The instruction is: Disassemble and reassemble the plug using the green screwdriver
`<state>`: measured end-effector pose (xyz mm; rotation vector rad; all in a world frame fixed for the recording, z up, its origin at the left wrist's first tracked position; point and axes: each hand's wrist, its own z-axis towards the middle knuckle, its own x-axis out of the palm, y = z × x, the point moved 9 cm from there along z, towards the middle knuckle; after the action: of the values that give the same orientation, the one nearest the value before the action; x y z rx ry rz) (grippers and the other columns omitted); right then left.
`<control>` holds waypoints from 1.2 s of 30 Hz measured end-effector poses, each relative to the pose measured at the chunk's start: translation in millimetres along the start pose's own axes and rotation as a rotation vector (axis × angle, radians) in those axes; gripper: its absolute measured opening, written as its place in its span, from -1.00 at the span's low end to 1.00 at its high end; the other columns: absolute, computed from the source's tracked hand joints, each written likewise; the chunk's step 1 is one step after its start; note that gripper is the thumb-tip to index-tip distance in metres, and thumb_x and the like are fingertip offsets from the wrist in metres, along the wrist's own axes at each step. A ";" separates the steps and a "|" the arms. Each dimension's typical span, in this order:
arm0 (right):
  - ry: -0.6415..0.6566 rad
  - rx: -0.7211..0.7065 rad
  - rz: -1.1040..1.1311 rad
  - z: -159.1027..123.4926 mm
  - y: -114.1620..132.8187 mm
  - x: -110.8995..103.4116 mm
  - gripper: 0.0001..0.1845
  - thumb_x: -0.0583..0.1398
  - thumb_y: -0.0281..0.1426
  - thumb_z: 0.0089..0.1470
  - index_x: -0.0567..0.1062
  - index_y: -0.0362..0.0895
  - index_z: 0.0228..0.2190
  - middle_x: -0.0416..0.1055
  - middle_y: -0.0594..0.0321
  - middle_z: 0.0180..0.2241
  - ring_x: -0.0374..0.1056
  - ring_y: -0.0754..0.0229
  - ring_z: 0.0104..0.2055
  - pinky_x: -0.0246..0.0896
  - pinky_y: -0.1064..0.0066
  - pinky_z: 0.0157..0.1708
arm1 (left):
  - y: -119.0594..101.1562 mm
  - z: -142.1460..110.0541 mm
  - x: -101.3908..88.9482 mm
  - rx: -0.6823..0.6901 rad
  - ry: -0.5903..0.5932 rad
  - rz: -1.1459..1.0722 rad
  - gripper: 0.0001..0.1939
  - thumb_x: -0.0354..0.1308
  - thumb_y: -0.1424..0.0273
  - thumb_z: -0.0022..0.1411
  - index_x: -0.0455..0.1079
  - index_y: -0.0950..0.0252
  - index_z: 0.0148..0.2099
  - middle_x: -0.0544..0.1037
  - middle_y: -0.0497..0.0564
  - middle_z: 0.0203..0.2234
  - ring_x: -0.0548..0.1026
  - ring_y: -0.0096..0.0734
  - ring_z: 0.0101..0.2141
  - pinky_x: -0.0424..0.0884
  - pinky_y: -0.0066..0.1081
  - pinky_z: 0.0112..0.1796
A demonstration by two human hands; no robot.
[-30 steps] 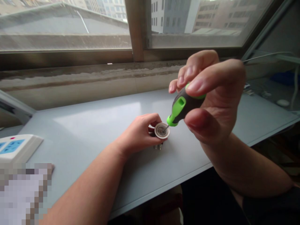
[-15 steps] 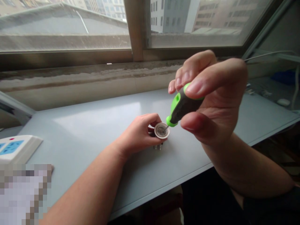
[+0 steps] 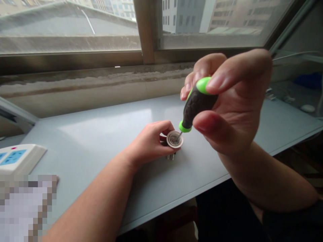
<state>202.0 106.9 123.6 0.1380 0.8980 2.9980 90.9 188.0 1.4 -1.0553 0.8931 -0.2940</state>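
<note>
Head view: left hand (image 3: 151, 141) has the round, pale-rimmed fitting (image 3: 175, 139) pinched from the side, thumb below, fingers around the far side; fitting sits over the near-middle part of the worktop (image 3: 101, 141), open face up toward camera. Metal prongs (image 3: 171, 156) poke out underneath; whether they touch the worktop, cannot tell. Right hand (image 3: 234, 101) has its grip around the green-and-black screwdriver (image 3: 199, 104), handle between thumb and fingertips, shaft slanting down into the fitting. Tip seating hidden, too small to tell. White power strip (image 3: 20, 158) off to the left, well apart.

Risks, judged: slanted shaft could slip out of whatever it meets and scrape the inside or jab the left fingers close to the rim. Fitting might twist or tilt under turning force if the side pinch is weak. Fingertip hold on handle could slide round.
</note>
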 end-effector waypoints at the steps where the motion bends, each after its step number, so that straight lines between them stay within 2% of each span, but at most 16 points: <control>1: 0.001 -0.008 0.037 0.5 0.8 -0.1 -0.67 0.45 -0.52 0.08 0.51 0.09 -0.24 0.47 0.40 -0.20 0.50 0.17 -0.10 0.54 0.24 -0.05 | -0.4 -0.6 0.3 -0.001 0.000 -0.003 -0.77 0.42 0.43 0.05 0.45 0.26 -0.25 0.58 -0.02 -0.29 0.57 -0.24 -0.26 0.61 -0.35 -0.30; 4: 0.057 0.063 0.167 1.4 -0.7 2.1 -0.77 0.22 -0.56 0.25 0.49 0.06 -0.24 0.48 0.39 -0.26 0.53 0.13 -0.19 0.54 0.19 -0.21 | -1.2 -2.5 1.8 -0.001 0.000 -0.001 -0.78 0.40 0.42 0.10 0.48 0.28 -0.20 0.59 -0.02 -0.28 0.58 -0.27 -0.26 0.62 -0.34 -0.26; 6: 0.096 0.144 0.215 0.2 -3.4 3.3 -0.75 0.11 -0.53 0.32 0.49 0.07 -0.22 0.48 0.36 -0.31 0.53 0.06 -0.23 0.53 0.09 -0.24 | -1.6 -2.8 2.1 0.008 -0.005 0.006 -0.78 0.41 0.41 0.10 0.49 0.29 -0.21 0.59 -0.02 -0.29 0.57 -0.29 -0.27 0.62 -0.34 -0.25; 9: 0.074 0.119 0.181 -0.7 -0.1 -0.1 -0.95 0.26 -0.35 0.29 0.50 0.09 -0.23 0.46 0.33 -0.21 0.48 0.04 -0.16 0.53 0.05 -0.18 | 0.2 -1.4 1.5 0.011 -0.009 -0.007 -0.79 0.42 0.40 0.09 0.47 0.27 -0.24 0.58 -0.02 -0.31 0.56 -0.27 -0.28 0.62 -0.32 -0.28; 11: 0.025 0.062 0.102 -0.2 0.7 -2.2 -0.77 0.43 -0.34 0.14 0.50 0.09 -0.23 0.42 0.34 -0.14 0.43 0.10 -0.12 0.52 0.15 -0.12 | 2.3 -0.3 1.0 0.003 -0.006 -0.014 -0.78 0.43 0.40 0.07 0.45 0.25 -0.27 0.58 -0.02 -0.32 0.56 -0.26 -0.29 0.62 -0.31 -0.28; 13: -0.015 -0.034 0.020 0.9 3.7 -2.5 -0.66 0.51 -0.36 0.02 0.51 0.09 -0.24 0.41 0.37 -0.17 0.40 0.15 -0.14 0.50 0.23 -0.12 | 3.1 0.1 1.2 0.000 0.003 -0.015 -0.77 0.43 0.41 0.05 0.44 0.25 -0.28 0.58 -0.01 -0.30 0.56 -0.25 -0.28 0.62 -0.31 -0.28; 16: -0.043 -0.168 0.030 1.6 11.8 -4.1 -0.72 0.50 -0.28 0.05 0.52 0.07 -0.29 0.41 0.38 -0.26 0.41 0.16 -0.20 0.48 0.26 -0.23 | 0.8 -1.1 1.8 0.007 0.008 -0.013 -0.77 0.41 0.42 0.07 0.45 0.27 -0.23 0.59 0.00 -0.26 0.57 -0.26 -0.26 0.62 -0.33 -0.28; 18: -0.013 -0.007 0.123 2.7 0.0 -4.2 -0.90 0.37 -0.36 0.21 0.55 0.08 -0.25 0.43 0.36 -0.23 0.45 0.14 -0.14 0.50 0.23 -0.24 | -1.1 -2.4 1.8 0.007 0.002 -0.004 -0.78 0.40 0.42 0.09 0.47 0.28 -0.21 0.59 -0.01 -0.26 0.57 -0.28 -0.26 0.62 -0.34 -0.26; 19: 0.030 0.054 0.170 1.8 -2.9 -1.7 -0.94 0.29 -0.36 0.27 0.55 0.09 -0.23 0.41 0.36 -0.27 0.48 0.10 -0.20 0.51 0.19 -0.32 | -1.8 -2.9 1.7 0.007 -0.003 0.003 -0.78 0.40 0.41 0.10 0.47 0.28 -0.21 0.59 -0.01 -0.27 0.58 -0.28 -0.26 0.63 -0.34 -0.24; 21: 0.033 0.131 0.181 -1.0 -6.0 -3.1 -0.84 0.20 -0.39 0.33 0.55 0.13 -0.22 0.40 0.34 -0.30 0.50 0.06 -0.23 0.53 0.14 -0.35 | -2.5 -3.2 1.3 0.007 -0.011 0.014 -0.78 0.41 0.40 0.10 0.48 0.28 -0.22 0.59 -0.02 -0.28 0.57 -0.29 -0.26 0.63 -0.34 -0.23; 24: -0.014 0.034 0.120 -2.9 1.6 -6.8 -0.91 0.32 -0.35 0.22 0.54 0.11 -0.23 0.40 0.30 -0.20 0.48 0.05 -0.08 0.56 0.18 -0.23 | -1.6 -1.9 0.9 0.011 -0.011 0.014 -0.78 0.42 0.41 0.08 0.46 0.28 -0.24 0.58 -0.02 -0.30 0.55 -0.31 -0.29 0.62 -0.35 -0.25; 26: -0.023 0.005 0.082 -3.4 1.4 -5.1 -0.73 0.43 -0.41 0.07 0.53 0.10 -0.23 0.39 0.32 -0.13 0.44 0.09 -0.05 0.53 0.22 -0.11 | -0.6 -1.0 0.8 0.014 -0.009 0.012 -0.76 0.43 0.42 0.05 0.45 0.28 -0.25 0.57 -0.03 -0.32 0.55 -0.30 -0.29 0.60 -0.36 -0.28; 29: -0.077 0.068 0.064 -1.1 -4.2 -7.3 -0.56 0.49 -0.55 -0.03 0.48 0.08 -0.22 0.39 0.38 -0.13 0.42 0.19 -0.14 0.49 0.27 -0.07 | -0.4 -0.8 1.9 0.011 0.003 -0.004 -0.77 0.41 0.43 0.07 0.44 0.28 -0.23 0.57 -0.02 -0.30 0.56 -0.28 -0.26 0.60 -0.37 -0.29; 31: -0.057 0.099 0.136 3.8 -1.7 -5.1 -0.67 0.47 -0.46 0.08 0.45 0.04 -0.27 0.43 0.39 -0.22 0.44 0.21 -0.21 0.53 0.30 -0.20 | -2.2 -1.4 3.0 0.014 0.011 -0.014 -0.79 0.39 0.44 0.09 0.43 0.29 -0.24 0.57 -0.03 -0.29 0.56 -0.31 -0.27 0.59 -0.38 -0.29; 33: 0.020 0.170 0.231 10.2 1.6 2.6 -0.76 0.33 -0.28 0.31 0.40 0.02 -0.36 0.45 0.39 -0.38 0.46 0.18 -0.36 0.50 0.31 -0.45 | -4.7 -2.0 2.6 0.027 0.005 -0.010 -0.79 0.39 0.45 0.09 0.39 0.28 -0.29 0.55 -0.05 -0.33 0.53 -0.37 -0.32 0.57 -0.41 -0.31; 36: 0.052 0.312 0.245 16.1 2.9 7.4 -0.59 0.18 -0.15 0.42 0.30 0.03 -0.49 0.35 0.42 -0.58 0.34 0.18 -0.60 0.34 0.29 -0.67 | -5.8 -2.4 1.9 0.038 -0.002 0.004 -0.79 0.39 0.46 0.08 0.40 0.28 -0.29 0.54 -0.06 -0.34 0.51 -0.39 -0.33 0.56 -0.43 -0.32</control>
<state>196.1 113.6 139.2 0.1856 1.4513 3.0635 91.4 182.5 4.9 -1.0185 0.8845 -0.3054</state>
